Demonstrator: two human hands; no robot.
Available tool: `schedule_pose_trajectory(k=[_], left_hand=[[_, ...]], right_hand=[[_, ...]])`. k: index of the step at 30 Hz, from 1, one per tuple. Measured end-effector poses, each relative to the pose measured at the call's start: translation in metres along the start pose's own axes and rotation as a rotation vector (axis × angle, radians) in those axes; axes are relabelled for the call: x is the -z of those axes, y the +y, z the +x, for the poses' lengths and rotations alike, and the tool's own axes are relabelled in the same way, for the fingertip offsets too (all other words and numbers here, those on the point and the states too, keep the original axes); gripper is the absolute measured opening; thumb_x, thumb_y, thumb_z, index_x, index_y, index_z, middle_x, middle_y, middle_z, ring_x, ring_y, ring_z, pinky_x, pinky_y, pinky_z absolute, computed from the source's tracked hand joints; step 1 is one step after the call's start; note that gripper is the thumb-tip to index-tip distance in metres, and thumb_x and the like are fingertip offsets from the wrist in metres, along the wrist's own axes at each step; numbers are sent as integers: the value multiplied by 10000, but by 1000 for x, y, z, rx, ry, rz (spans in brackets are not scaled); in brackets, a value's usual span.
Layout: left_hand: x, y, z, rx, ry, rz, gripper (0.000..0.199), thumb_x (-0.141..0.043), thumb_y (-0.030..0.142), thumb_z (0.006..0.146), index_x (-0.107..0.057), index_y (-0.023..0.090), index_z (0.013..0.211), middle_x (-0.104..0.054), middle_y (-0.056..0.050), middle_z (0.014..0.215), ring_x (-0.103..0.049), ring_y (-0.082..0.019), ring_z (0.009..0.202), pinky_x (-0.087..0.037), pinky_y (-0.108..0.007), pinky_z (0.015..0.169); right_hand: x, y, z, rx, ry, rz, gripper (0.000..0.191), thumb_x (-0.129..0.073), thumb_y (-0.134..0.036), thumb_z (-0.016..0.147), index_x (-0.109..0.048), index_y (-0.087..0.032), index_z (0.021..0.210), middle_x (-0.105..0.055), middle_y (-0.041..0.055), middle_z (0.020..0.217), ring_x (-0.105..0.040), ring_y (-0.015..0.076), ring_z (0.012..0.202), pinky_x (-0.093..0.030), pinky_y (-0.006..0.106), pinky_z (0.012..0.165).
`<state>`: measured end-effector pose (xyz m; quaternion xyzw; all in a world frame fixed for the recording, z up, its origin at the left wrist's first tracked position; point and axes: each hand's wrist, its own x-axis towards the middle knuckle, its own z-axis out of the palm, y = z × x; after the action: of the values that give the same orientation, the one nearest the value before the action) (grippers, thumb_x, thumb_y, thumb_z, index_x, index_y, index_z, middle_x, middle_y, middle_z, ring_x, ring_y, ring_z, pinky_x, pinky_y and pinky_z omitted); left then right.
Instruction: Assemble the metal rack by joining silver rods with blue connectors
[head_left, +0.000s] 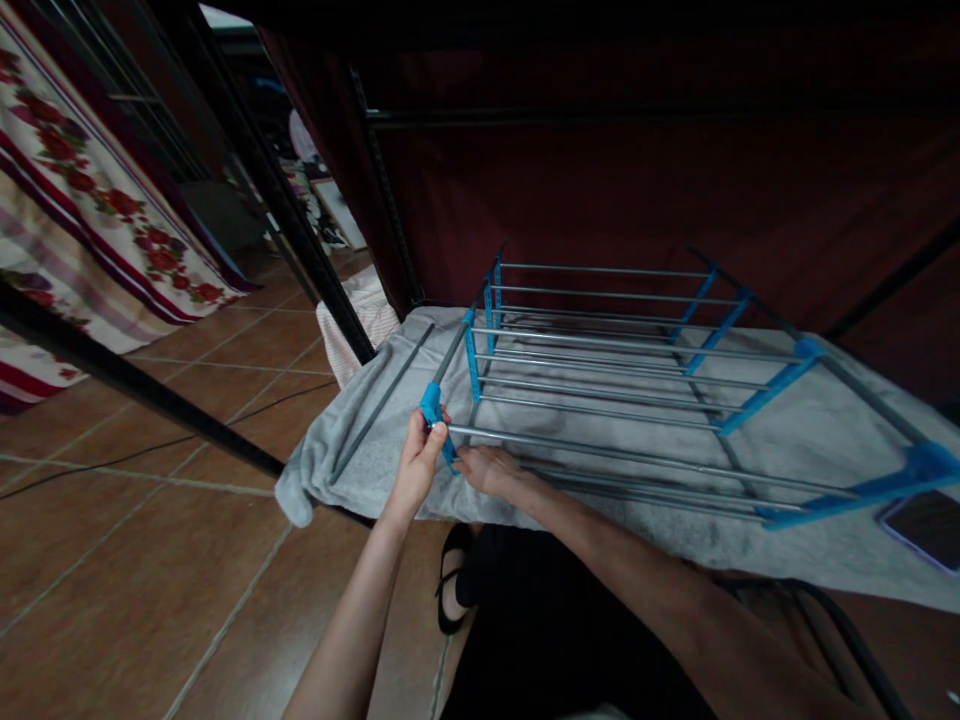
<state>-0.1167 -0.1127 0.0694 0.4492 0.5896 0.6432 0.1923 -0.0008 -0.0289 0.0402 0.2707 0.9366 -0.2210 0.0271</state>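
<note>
A rack of grey metal rods [600, 400] joined by blue plastic brackets lies across a grey cloth. At its near left corner, my left hand [422, 448] is closed round a blue bracket [431, 400], thumb on its front. Just to the right, my right hand [484, 468] has its fingers closed at the lower end of that bracket, by the rod ends. A separate grey rod [382, 405] lies on the cloth left of the rack. Blue brackets [862, 495] also join the rods at the right end.
The grey cloth [847, 560] covers a low surface with a phone [926, 525] at its right edge. Black frame posts [285, 220] stand at the left, near a flowered curtain [112, 200]. A dark red curtain [637, 190] hangs behind. A cable crosses the tiled floor.
</note>
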Motion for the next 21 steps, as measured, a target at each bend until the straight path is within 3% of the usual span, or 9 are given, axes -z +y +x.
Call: schedule_pose_trajectory(k=[9, 21], left_hand=[[0, -8, 0, -8, -5, 0, 430, -623, 589, 882, -618, 223, 1107, -631, -36, 1032, -578, -191, 1017, -452, -317, 961], [-1, -7, 0, -13, -4, 9, 435, -626, 602, 872, -615, 219, 1079, -628, -41, 1027, -576, -197, 1003, -452, -314, 940]], right_hand=[[11, 0, 1, 51, 10, 33, 328, -412, -255, 1006, -668, -154, 1184, -730, 143, 1182, -707, 260, 1022, -544, 357, 838], [12, 0, 1, 2, -6, 47, 335, -438, -370, 1016, -664, -207, 1202, -733, 103, 1190, -696, 238, 1093, -543, 341, 894]])
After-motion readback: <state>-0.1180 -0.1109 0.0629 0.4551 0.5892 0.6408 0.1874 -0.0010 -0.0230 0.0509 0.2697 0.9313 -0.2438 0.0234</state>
